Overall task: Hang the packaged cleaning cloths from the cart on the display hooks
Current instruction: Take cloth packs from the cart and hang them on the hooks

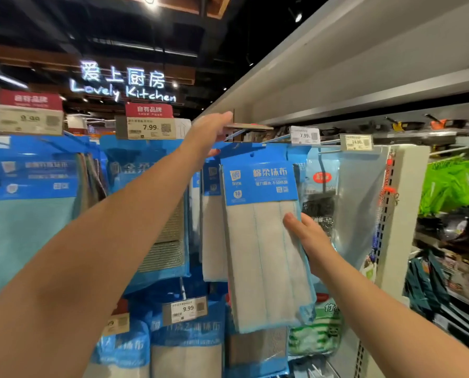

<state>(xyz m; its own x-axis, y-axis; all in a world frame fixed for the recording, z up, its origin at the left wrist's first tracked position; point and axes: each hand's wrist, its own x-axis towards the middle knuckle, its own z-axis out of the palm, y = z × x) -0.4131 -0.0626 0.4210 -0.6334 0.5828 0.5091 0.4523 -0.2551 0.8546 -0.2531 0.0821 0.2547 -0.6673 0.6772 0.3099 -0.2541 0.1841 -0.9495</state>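
While the left hand [211, 132] is reaching up to the top of the display, its fingers are lying fairly straight against the flipped-up price tag holder [248, 127] at the end of the display hook [234, 136], and the thumb is pressing near the top edge of the packaged cleaning cloth [263, 241]; whether it is pinching the header I cannot tell. That pack, with a blue card header and pale grey cloth below, is hanging slightly tilted in front of other blue packs [146, 203] on the rack. The right hand [309, 238] is supporting the pack from its right side, fingers nearly straight, the thumb resting on the front face and the rest going behind it. Price labels [305, 135] are sitting along the hooks under the white shelf [364, 77].
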